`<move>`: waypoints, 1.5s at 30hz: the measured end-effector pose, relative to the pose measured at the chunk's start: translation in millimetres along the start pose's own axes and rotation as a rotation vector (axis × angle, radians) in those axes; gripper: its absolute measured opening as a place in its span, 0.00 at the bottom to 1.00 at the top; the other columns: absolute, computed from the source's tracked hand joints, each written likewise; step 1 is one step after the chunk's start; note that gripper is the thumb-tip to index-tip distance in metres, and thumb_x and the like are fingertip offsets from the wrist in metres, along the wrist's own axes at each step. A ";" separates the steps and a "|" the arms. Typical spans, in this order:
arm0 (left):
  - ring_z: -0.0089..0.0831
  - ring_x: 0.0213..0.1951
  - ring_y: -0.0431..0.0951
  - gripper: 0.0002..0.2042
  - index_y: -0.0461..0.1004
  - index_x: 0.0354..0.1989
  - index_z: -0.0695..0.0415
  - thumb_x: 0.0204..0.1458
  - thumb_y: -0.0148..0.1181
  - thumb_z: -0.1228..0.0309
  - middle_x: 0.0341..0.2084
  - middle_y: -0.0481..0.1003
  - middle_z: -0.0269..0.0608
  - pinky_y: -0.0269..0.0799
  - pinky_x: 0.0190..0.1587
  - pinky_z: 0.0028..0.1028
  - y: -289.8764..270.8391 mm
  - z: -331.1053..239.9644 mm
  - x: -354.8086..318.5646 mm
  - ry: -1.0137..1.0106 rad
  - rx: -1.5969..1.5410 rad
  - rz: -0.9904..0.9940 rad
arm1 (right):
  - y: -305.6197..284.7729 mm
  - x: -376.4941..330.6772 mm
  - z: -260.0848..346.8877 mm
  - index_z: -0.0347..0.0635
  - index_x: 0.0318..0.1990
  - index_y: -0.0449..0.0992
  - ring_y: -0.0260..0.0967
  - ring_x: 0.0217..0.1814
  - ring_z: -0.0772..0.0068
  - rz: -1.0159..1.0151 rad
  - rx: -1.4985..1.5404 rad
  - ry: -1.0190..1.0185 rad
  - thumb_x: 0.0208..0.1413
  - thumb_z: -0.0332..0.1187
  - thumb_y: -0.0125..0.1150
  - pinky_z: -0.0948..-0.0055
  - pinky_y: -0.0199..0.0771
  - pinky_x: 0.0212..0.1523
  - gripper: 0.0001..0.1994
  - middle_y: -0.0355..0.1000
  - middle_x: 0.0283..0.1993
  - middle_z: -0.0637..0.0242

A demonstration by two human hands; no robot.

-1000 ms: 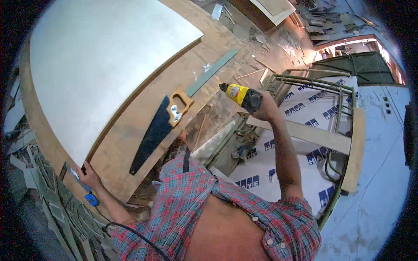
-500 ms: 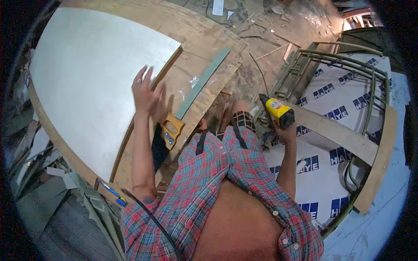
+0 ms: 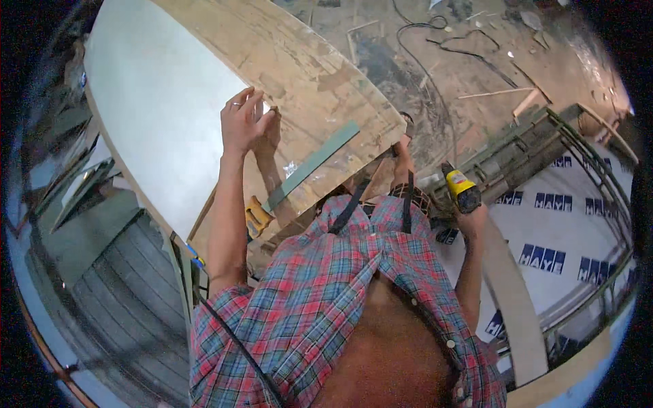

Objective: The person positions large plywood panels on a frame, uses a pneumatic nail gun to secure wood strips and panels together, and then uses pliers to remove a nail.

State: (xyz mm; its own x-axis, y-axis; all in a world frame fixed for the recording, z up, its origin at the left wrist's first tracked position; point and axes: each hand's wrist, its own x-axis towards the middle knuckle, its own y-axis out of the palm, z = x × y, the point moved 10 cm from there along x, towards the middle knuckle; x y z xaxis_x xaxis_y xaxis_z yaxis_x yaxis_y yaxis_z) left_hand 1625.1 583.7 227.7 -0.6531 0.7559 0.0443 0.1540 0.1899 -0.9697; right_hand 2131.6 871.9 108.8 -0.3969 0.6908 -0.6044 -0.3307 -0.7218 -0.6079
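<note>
My left hand (image 3: 245,124) is at the corner of a large white panel (image 3: 160,102), fingers bent, thumb apart from them. Whether it touches the panel I cannot tell. Under the panel lies a wide plywood board (image 3: 299,75). My right hand (image 3: 471,221) is wrapped round a yellow and black power drill (image 3: 461,187), held off to the right with its dark tip pointing away. A saw's yellow-orange handle (image 3: 258,217) lies at the board's near edge. From it a green strip (image 3: 314,163) stretches away; I cannot tell if that is its blade.
A blue utility knife (image 3: 196,256) lies at the panel's near corner. Black cable (image 3: 435,88) and wood scraps litter the floor. On the right, a green frame (image 3: 592,173) stands over white printed sheeting (image 3: 544,228), with a pale plank (image 3: 517,292) nearby. Ribbed grey material (image 3: 115,292) fills the left.
The view has swung, so the panel, board and frame sit differently in it. My left hand has come to the panel's corner with its fingers bent more. My right hand keeps the drill.
</note>
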 end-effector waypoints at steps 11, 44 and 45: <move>0.41 0.54 0.69 0.22 0.74 0.50 0.51 0.45 0.65 0.60 0.52 0.70 0.38 0.70 0.53 0.35 -2.0 7.4 -0.3 -0.125 0.053 0.088 | -83.4 139.4 131.2 0.30 0.29 0.75 0.74 0.27 0.61 -0.036 -0.479 -0.537 0.38 0.25 0.59 0.66 0.71 0.30 0.09 0.73 0.24 0.52; 0.49 0.59 0.62 0.29 0.54 0.63 0.70 0.56 0.52 0.68 0.58 0.61 0.61 0.62 0.57 0.37 43.5 -27.4 -89.4 -1.255 -0.719 -0.960 | 118.4 1.5 482.0 0.49 0.61 0.64 0.72 0.47 0.51 0.710 -0.990 -1.609 0.33 0.34 0.69 0.58 0.73 0.47 0.39 0.69 0.55 0.55; 0.49 0.59 0.62 0.29 0.54 0.63 0.70 0.56 0.52 0.68 0.58 0.61 0.61 0.62 0.57 0.37 41.9 -28.8 -92.6 -1.278 -0.673 -1.026 | 127.5 -5.5 485.5 0.49 0.63 0.61 0.72 0.46 0.53 0.742 -0.966 -1.734 0.37 0.36 0.67 0.58 0.72 0.45 0.40 0.68 0.57 0.57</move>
State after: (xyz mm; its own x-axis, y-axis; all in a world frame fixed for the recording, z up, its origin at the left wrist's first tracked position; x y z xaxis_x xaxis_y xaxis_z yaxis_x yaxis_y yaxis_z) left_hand 1713.4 539.7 189.8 -0.7392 -0.6734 -0.0032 -0.6154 0.6774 -0.4031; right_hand 1676.0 755.9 284.5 -0.5954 -0.7857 -0.1682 0.4350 -0.1392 -0.8896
